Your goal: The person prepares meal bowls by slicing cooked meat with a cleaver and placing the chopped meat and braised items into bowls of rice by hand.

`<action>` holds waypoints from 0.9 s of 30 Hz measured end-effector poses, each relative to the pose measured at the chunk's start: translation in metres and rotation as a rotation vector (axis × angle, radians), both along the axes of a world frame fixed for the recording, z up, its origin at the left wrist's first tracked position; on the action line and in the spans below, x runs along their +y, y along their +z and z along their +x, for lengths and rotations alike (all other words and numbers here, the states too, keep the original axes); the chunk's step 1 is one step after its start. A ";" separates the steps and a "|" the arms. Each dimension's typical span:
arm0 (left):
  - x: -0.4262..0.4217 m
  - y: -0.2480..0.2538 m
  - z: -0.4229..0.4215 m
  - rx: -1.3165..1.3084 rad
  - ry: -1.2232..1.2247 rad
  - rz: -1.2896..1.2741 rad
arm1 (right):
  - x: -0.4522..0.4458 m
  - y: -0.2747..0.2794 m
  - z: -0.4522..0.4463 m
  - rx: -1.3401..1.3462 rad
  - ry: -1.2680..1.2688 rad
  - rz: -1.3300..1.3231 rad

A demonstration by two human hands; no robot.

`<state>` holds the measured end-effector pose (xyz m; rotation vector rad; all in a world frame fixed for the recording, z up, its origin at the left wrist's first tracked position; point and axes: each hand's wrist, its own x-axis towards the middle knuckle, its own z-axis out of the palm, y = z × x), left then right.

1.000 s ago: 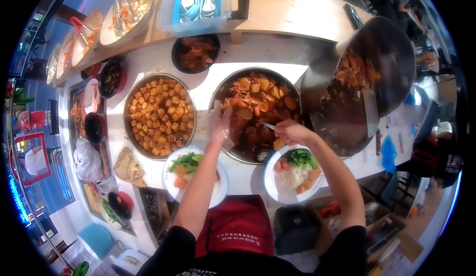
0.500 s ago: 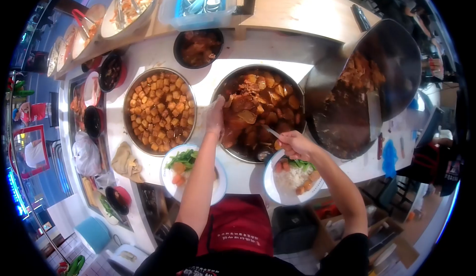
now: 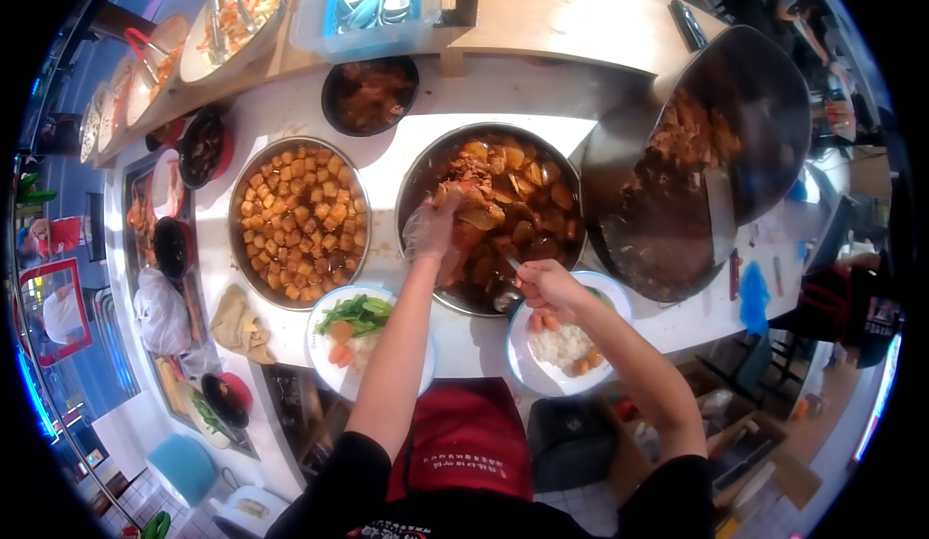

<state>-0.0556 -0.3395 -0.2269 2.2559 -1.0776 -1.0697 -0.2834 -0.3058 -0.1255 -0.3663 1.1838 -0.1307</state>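
My left hand [image 3: 434, 231], in a clear plastic glove, is over the left side of the round pot [image 3: 406, 166] of brown stew. Its fingers are closed on a large piece of braised meat [image 3: 472, 212]. My right hand [image 3: 550, 289] grips a thin metal utensil [image 3: 511, 260] at the pot's front edge; its lower end is hidden by the stew, so its kind is unclear. Close by, a ladle [image 3: 505, 301] rests inside the rim. Below the hands are a left plate [image 3: 321, 365] with greens, carrot and rice, and a right plate [image 3: 523, 370] with rice and carrot.
Left of the pot is a pan [image 3: 235, 239] of braised cubes. A large tilted pot [image 3: 774, 142] with meat stands at right. Behind are a black bowl [image 3: 329, 104], a plastic box [image 3: 373, 45] of spoons and a wooden shelf [image 3: 581, 7]. A cloth [image 3: 240, 326] lies front left.
My left hand has moved right and its fingers have come over the meat. My right hand has shifted slightly left and down with the utensil. The whole view has drifted slightly left.
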 end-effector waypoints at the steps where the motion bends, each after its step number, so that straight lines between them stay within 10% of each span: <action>1: -0.003 0.008 -0.001 0.002 -0.005 0.000 | 0.001 0.000 0.001 0.005 0.009 0.003; 27: -0.018 0.069 -0.014 -0.265 -0.261 0.059 | 0.049 0.028 0.039 -0.223 -0.360 0.145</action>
